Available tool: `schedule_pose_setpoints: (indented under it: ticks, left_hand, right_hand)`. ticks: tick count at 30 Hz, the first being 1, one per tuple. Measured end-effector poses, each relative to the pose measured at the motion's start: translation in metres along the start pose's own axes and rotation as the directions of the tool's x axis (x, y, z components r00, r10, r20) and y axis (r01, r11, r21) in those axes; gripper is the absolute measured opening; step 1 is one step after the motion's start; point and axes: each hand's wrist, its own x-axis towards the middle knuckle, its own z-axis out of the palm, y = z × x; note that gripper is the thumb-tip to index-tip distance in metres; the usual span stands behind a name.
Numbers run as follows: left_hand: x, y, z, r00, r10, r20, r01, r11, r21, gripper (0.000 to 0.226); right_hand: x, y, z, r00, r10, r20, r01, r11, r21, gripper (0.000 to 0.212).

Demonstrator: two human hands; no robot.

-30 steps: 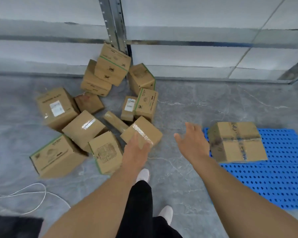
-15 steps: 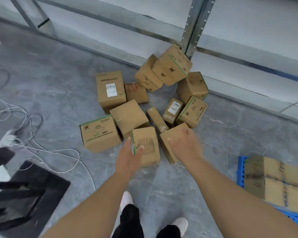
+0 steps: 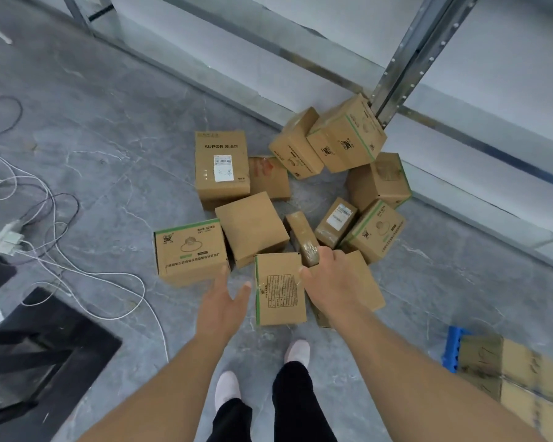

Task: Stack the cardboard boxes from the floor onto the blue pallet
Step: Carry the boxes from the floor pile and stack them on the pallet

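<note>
Several cardboard boxes lie in a heap on the grey floor. Nearest me stands a small box with a green edge and a printed table (image 3: pixel 280 290). My left hand (image 3: pixel 224 303) hovers open just left of it, fingers spread, not touching. My right hand (image 3: pixel 331 283) rests on that box's right top edge and over a plain box (image 3: pixel 366 285) beside it; its grip is unclear. A corner of the blue pallet (image 3: pixel 452 347) shows at the lower right, with a taped cardboard box (image 3: pixel 517 374) on it.
A metal rack upright (image 3: pixel 409 55) and its low rail stand behind the heap. White and black cables (image 3: pixel 55 218) with a power strip trail across the floor at left. A black stand base (image 3: pixel 35 355) sits at lower left. My feet (image 3: pixel 296 350) are just behind the nearest box.
The view has swung left and closer to the heap, leaving the pallet at the right edge. Both hands have come down around the nearest small box, the right one reaching its edge.
</note>
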Motion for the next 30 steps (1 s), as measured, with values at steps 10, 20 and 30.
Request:
schedule_pose_setpoints:
  ticks: [10, 20, 30]
  left_hand:
    - [0.073, 0.000, 0.080, 0.988, -0.149, 0.034, 0.150, 0.986, -0.066, 0.066]
    - [0.100, -0.004, 0.089, 0.966, -0.258, 0.034, 0.260, 0.961, -0.092, 0.068]
    - [0.145, 0.008, 0.055, 0.981, -0.173, 0.087, 0.175, 0.985, -0.013, 0.065]
  right_hand:
    - [0.100, 0.055, 0.032, 0.999, -0.008, 0.034, 0.012, 0.993, -0.121, 0.044]
    - [0.141, 0.049, 0.051, 0.989, -0.003, 0.148, 0.026, 0.988, -0.153, 0.050]
    - [0.155, -0.003, 0.045, 0.990, -0.004, 0.143, 0.017, 0.996, -0.093, 0.047]
